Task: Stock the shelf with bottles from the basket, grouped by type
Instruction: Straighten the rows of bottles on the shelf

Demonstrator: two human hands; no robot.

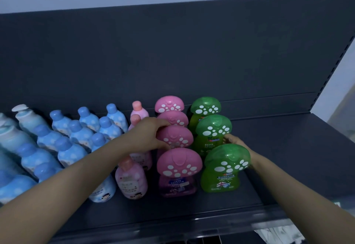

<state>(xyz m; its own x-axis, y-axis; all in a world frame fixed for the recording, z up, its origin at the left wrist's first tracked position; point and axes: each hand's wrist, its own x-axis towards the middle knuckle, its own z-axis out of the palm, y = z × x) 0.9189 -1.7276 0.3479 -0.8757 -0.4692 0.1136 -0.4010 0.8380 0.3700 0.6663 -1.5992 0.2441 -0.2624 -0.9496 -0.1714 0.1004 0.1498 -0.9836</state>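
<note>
On the dark shelf (278, 157) bottles stand in rows by type. My left hand (149, 134) grips the third pink mushroom-cap bottle (175, 137) in a row of several, fingers curled round its cap's left side. My right hand (235, 140) reaches behind the front green mushroom-cap bottle (223, 168) and touches the side of the middle green bottle (213, 134); its fingers are partly hidden, so the hold is unclear. A third green bottle (205, 107) stands at the back. The basket is out of view.
Left of the pink mushroom bottles stand small pink round-cap bottles (131, 178), then several blue-cap bottles (80, 134) and pale blue ones (28, 118) at far left. Bare shelf lies right of the green row. The shelf's back panel (192, 61) rises behind.
</note>
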